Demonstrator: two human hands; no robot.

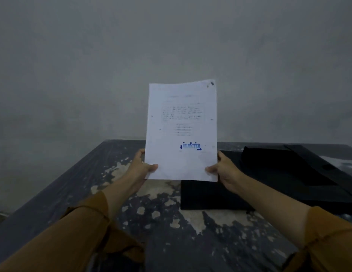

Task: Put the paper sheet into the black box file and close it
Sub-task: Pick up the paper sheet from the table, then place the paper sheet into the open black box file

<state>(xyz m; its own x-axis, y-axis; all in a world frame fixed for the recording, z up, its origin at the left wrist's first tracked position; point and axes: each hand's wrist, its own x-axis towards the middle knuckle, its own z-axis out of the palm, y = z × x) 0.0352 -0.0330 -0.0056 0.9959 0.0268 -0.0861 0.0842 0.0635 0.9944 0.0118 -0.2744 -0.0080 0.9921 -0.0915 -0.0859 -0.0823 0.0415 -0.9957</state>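
I hold a white paper sheet upright in front of me, printed with text and a blue "REJECTED" stamp near its bottom. My left hand pinches its lower left corner, thumb on the front. My right hand grips the lower right corner the same way. The black box file lies open on the table to the right, just behind and below the sheet; its left part is hidden by the paper and my right hand.
The dark table has worn, peeling patches of pale surface in its middle. A plain grey wall rises right behind the table's far edge. Brown sleeves cover both forearms.
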